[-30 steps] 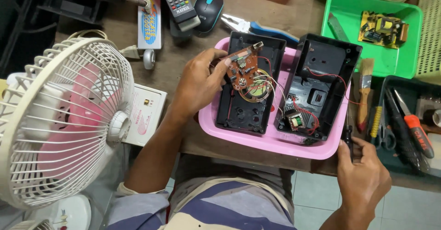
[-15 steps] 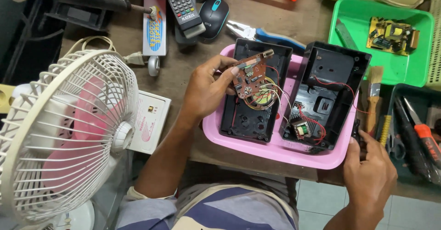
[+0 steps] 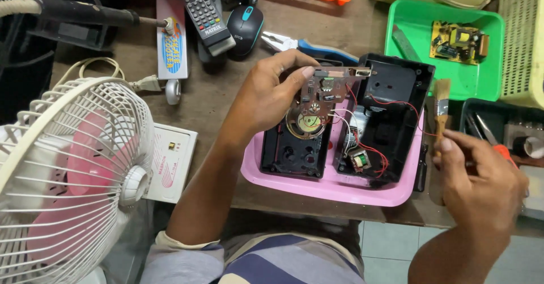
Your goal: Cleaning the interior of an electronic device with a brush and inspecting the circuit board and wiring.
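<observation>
At the far left I see a white table fan (image 3: 73, 176) with pink blades, its grille facing up toward my camera, and just beside it on the wooden surface (image 3: 226, 97) a flat white box (image 3: 173, 168). Above those lie a soldering tool (image 3: 85, 15), a remote control (image 3: 201, 12) and a black computer mouse (image 3: 245, 29).

My left hand (image 3: 266, 100) is closed around the left edge of a brown circuit board (image 3: 326, 94), fingertips curled over its top corner and thumb underneath. The board is lifted clear above the pink tray (image 3: 334, 190), tilted, with its long axis running from the round speaker (image 3: 306, 119) at lower left up to a small connector at upper right. Red and white wires trail from it into the two black casing halves (image 3: 391, 114) lying open in the tray, their long sides pointing away from me.

My right hand (image 3: 481, 190) sits at the tray's right edge, fingers closed on the wooden handle of a small paintbrush (image 3: 441, 105), bristles pointing away from me, handle roughly upright in the view.

Further right stand a green tray (image 3: 481, 85) holding another circuit board (image 3: 458, 40), and a dark bin of tools (image 3: 493, 131).
</observation>
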